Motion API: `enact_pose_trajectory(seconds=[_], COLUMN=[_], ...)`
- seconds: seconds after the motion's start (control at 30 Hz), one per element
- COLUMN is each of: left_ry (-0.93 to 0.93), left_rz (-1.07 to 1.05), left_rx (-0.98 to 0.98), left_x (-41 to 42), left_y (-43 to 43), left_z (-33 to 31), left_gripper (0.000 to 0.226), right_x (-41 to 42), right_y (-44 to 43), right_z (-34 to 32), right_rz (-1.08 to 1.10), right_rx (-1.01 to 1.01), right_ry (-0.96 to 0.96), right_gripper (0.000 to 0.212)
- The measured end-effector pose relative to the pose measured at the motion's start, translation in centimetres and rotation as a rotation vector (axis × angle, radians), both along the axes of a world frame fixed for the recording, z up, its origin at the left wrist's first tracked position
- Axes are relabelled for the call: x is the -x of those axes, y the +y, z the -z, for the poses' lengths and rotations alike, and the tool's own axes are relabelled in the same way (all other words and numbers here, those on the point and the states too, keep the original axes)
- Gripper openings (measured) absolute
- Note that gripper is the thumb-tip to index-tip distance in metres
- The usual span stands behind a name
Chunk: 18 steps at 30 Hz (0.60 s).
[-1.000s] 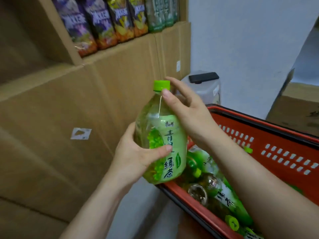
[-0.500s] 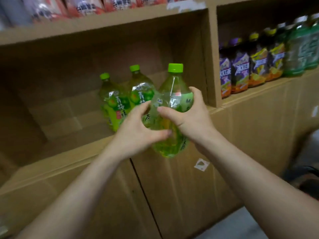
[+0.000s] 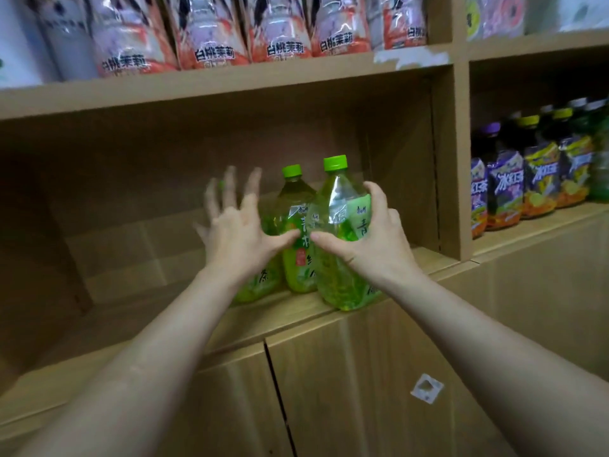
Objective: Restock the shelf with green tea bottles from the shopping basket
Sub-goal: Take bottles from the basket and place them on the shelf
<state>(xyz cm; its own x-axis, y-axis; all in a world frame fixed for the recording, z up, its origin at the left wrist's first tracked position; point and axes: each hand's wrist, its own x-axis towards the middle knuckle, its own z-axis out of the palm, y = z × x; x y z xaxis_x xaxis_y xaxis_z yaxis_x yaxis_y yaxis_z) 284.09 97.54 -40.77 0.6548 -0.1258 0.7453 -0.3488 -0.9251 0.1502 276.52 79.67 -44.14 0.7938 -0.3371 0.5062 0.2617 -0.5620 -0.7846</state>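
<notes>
Three green tea bottles stood in the middle cardboard shelf compartment: the front bottle at the shelf's front lip, a second bottle just behind and to its left, and a third bottle further left, mostly covered by the left hand. All three stood upright, long axis vertical, green caps pointing up; the front bottle's base sat right at the edge of the ledge, and whether it overhung could not be told. The right hand wrapped the front bottle at mid-height, fingers curled round its right side and thumb pressed across the front. The left hand was spread wide, fingers fanned and blurred, its thumb near the second bottle; it gripped nothing, and contact could not be judged. Above, a row of pink-labelled bottles was cut off at the top edge. To the right, dark bottles with purple and yellow labels filled the neighbouring compartment, the furthest ones too blurred to count.
</notes>
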Motion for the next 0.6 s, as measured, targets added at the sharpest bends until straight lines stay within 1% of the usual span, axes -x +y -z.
enact_pose_trajectory(seconds=[0.07,0.1,0.13,0.23,0.43,0.6], left_ry=[0.128,0.213,0.269,0.278,0.205,0.373], left_rz=[0.035,0.063,0.086,0.074,-0.040,0.008], left_rx=[0.203,0.266,0.287,0.227,0.071,0.152], left_x=[-0.9,-1.2,-1.4,-1.8,-1.7,-0.7], left_y=[1.3,1.7,2.0,1.9,1.8,2.4], left_z=[0.3,0.5,0.7,1.0,1.8,0.7], left_gripper=[0.106,0.102,0.097,0.090,0.086,0.087], right_x=[-0.8,-1.1,-1.5,-2.8,-5.6,-5.6], right_y=[-0.3,-0.3,-0.2,0.4,4.0,5.0], right_z=[0.3,0.4,0.5,0.7,2.0,2.3], right_rz=[-0.026,-0.033,-0.041,-0.068,-0.150,-0.116], right_rx=[0.050,0.065,0.076,0.087,0.088,0.129], right_ry=[0.096,0.109,0.101,0.064,0.101,0.196], right_gripper=[0.122,0.124,0.126,0.127,0.133,0.130])
